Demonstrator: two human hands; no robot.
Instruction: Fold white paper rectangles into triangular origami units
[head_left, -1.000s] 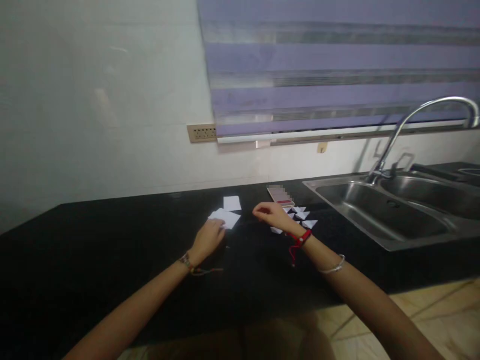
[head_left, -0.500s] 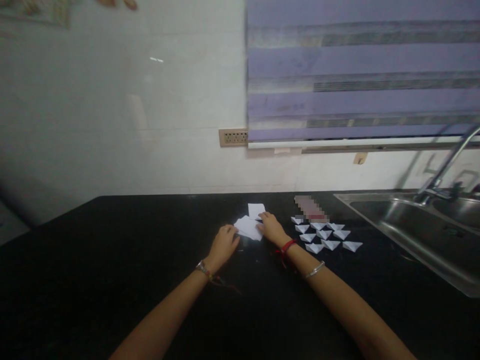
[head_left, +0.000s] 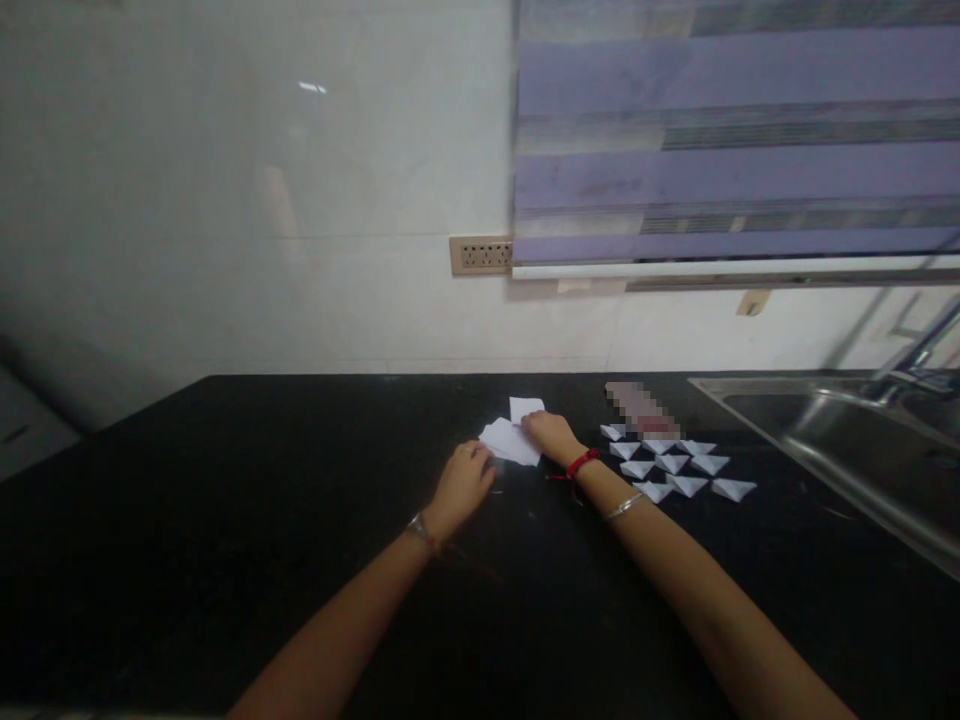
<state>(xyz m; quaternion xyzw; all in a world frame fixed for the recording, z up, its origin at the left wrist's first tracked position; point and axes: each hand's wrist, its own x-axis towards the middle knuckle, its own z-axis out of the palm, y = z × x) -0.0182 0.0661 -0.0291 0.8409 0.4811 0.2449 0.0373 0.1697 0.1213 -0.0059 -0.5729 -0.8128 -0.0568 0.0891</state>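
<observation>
A loose pile of white paper sheets (head_left: 511, 443) lies on the dark countertop, its edges uneven. Just behind it is a smaller square of white paper (head_left: 525, 407). My right hand (head_left: 551, 437) has its fingers closed at the pile's upper right edge, by the square, pinching paper; its fingertips are partly hidden. At the lower left edge of the pile, my left hand (head_left: 466, 480) rests with fingers slightly bent and the thumb apart, gripping nothing I can see. To the right sit several folded white paper pieces (head_left: 671, 464) in rough rows.
A pixelated flat pinkish object (head_left: 637, 403) lies behind the folded pieces. A steel sink (head_left: 795, 450) with a faucet (head_left: 911, 365) is set into the countertop (head_left: 225, 520) at right. The tiled wall carries a socket panel (head_left: 481, 256) beside a purple striped blind (head_left: 735, 80).
The camera view has shifted, so the counter items appear farther right and slightly higher. My right hand's fingers have curled in more at the paper. The left hand stays by the pile.
</observation>
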